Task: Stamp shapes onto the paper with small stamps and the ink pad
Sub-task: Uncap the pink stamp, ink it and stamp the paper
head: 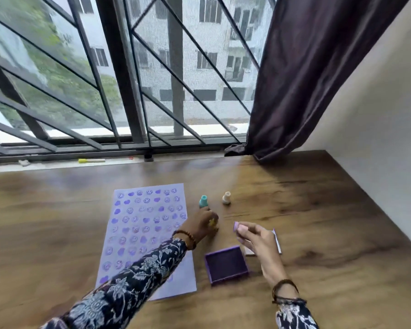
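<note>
A sheet of paper [150, 205] covered in purple smiley and heart prints lies on the wooden table. My left hand [201, 223] reaches across its right edge, fingers closed around a small yellow stamp [213, 222] on the table. A teal stamp [203, 201] stands just beyond that hand, and a cream stamp [226, 198] stands further right. My right hand [256, 241] hovers above the table, pinching a pink stamp [239, 226] with its purple face turned left. The open purple ink pad [226, 263] sits below and between my hands.
The ink pad's lid [277, 243] lies under my right hand, mostly hidden. A barred window runs along the table's far edge, with a yellow marker [90, 160] on its sill. A dark curtain [294, 91] hangs at the far right, beside a white wall.
</note>
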`<action>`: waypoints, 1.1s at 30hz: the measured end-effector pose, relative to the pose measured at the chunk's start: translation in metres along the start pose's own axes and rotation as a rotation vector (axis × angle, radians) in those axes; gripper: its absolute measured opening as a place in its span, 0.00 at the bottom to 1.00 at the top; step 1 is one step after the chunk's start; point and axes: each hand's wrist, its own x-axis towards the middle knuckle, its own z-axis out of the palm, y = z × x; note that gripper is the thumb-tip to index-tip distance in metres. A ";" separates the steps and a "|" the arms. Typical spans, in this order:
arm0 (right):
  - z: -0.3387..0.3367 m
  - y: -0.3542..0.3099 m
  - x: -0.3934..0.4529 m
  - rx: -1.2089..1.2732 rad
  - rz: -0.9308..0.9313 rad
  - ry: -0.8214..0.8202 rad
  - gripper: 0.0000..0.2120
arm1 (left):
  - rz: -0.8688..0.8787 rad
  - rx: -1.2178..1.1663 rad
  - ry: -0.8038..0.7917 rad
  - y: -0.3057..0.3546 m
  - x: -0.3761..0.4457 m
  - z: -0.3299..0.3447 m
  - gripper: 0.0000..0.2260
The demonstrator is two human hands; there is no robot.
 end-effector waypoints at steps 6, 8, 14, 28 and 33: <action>0.009 -0.010 0.010 -0.220 -0.252 -0.087 0.13 | -0.238 -0.986 -0.077 0.013 -0.016 -0.006 0.07; 0.015 -0.014 0.009 -0.260 -0.309 -0.093 0.14 | -0.239 -1.108 -0.105 0.014 -0.023 -0.010 0.07; 0.030 -0.024 0.007 -0.370 -0.396 -0.135 0.15 | -0.231 -1.164 -0.049 0.007 -0.035 -0.026 0.05; 0.024 -0.024 0.007 0.031 -0.155 -0.113 0.09 | -0.134 -1.383 0.046 0.023 -0.031 -0.010 0.08; -0.020 -0.021 0.024 -0.058 -0.211 -0.015 0.08 | -0.074 -0.952 0.047 0.052 0.004 0.016 0.06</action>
